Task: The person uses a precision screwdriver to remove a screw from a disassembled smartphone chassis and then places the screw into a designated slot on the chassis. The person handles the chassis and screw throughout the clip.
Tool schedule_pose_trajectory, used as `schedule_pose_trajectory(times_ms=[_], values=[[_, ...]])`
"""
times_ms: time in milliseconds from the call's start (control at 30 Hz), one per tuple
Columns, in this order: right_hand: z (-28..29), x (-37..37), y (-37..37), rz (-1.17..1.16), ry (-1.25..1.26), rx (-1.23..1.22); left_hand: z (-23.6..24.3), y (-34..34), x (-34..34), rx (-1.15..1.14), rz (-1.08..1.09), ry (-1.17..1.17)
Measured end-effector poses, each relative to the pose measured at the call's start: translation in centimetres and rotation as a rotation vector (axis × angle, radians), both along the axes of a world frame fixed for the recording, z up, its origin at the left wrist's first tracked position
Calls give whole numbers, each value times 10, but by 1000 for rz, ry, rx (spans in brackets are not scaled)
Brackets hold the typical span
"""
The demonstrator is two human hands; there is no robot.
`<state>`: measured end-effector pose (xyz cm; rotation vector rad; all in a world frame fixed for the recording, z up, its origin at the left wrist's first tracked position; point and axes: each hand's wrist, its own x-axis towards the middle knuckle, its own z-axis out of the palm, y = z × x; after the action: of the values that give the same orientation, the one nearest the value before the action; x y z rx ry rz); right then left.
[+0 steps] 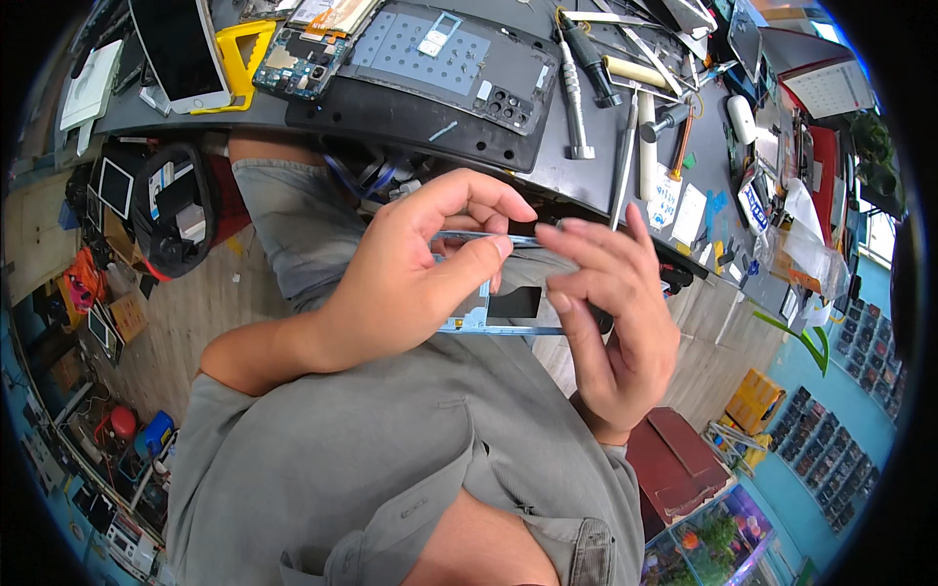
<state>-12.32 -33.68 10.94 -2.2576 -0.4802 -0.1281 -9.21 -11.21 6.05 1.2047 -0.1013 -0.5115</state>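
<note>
Overhead, 2 hands (410,273) (611,313) pinching blue phone frame (479,317)

two hands (410,273), one phone frame (489,314), two screwdrivers (575,93)

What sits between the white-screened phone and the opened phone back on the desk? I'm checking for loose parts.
In the head view, a yellow plastic tool and a bare circuit board lie between the white-screened phone and the opened phone back.

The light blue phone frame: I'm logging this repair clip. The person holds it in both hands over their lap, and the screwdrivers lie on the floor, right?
Not quite. The screwdrivers lie on the dark workbench, as the head view shows. The left hand and right hand do hold the light blue phone frame over the lap.
</note>
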Motion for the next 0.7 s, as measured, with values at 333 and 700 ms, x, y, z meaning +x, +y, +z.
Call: schedule_pose_trajectory(times_ms=[333,700], values=[[-4,18,5,62,-195,-176,5,-2,-6,-22,-36,18],[-8,13,5,56,-225,-202,7,-2,-5,-51,-30,63]])
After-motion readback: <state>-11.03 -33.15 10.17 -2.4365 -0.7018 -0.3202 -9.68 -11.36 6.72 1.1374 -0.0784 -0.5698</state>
